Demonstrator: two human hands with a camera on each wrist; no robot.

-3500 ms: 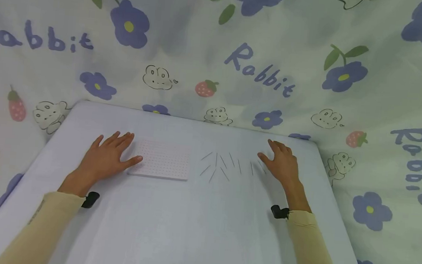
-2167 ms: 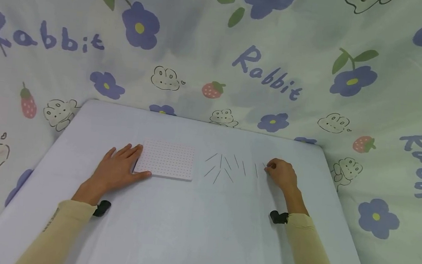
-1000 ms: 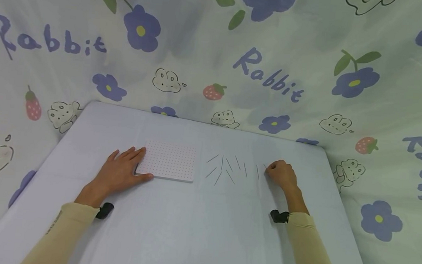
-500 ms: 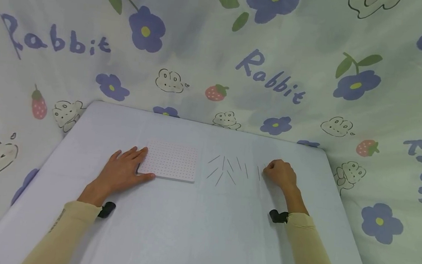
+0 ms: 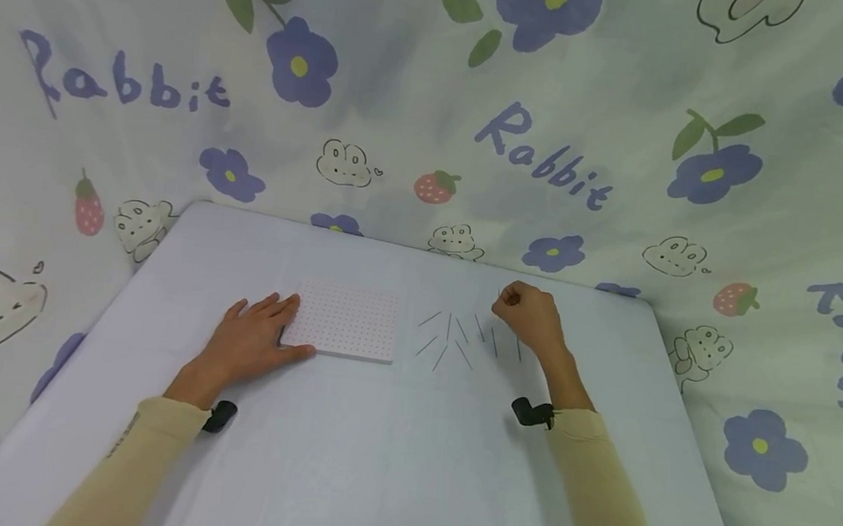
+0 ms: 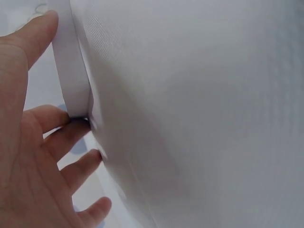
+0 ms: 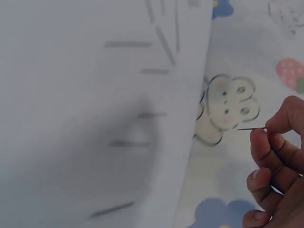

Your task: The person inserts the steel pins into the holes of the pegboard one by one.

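A white board (image 5: 347, 323) with a grid of small dark holes or dots lies flat left of centre on the table. My left hand (image 5: 249, 344) rests at its left end, thumb along the near edge, extended fingers against the left side. The left wrist view shows the thumb and fingers on two sides of the board's corner. Thumb and index finger of my right hand (image 5: 533, 314) pinch a thin dark needle-like pin (image 7: 251, 128), raised above the table. Beneath and left of that hand, several similar pins (image 5: 449, 326) lie spread on the table, right of the board.
The white-covered table (image 5: 374, 459) ends at the back against a hanging cloth (image 5: 378, 67) printed with flowers and rabbits. A small black camera (image 5: 221, 417) is strapped on the left wrist, another black camera (image 5: 532, 412) on the right.
The left hand has settled against the board's edge. The right hand came down from above, closed its fingertips on the rightmost pin, and has lifted it up and leftward.
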